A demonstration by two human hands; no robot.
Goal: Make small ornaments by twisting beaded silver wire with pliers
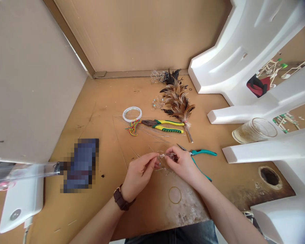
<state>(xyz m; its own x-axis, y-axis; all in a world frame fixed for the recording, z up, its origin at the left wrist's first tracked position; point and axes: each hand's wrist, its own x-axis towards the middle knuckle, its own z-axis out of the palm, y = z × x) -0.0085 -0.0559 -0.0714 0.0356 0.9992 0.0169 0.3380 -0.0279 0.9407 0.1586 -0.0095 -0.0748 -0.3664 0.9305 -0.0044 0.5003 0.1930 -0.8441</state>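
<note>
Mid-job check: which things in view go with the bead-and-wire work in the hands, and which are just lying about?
Likely in the job:
- beaded wire, pinched by the left hand and right hand
- teal-handled pliers, beside the right hand
- yellow-and-green pliers, perhaps

Probably just lying about:
- feather duster
- glass

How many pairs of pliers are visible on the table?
2. The yellow-and-green pliers lie by the feather duster; the teal-handled pliers are partly hidden by the right hand. No others show.
</note>
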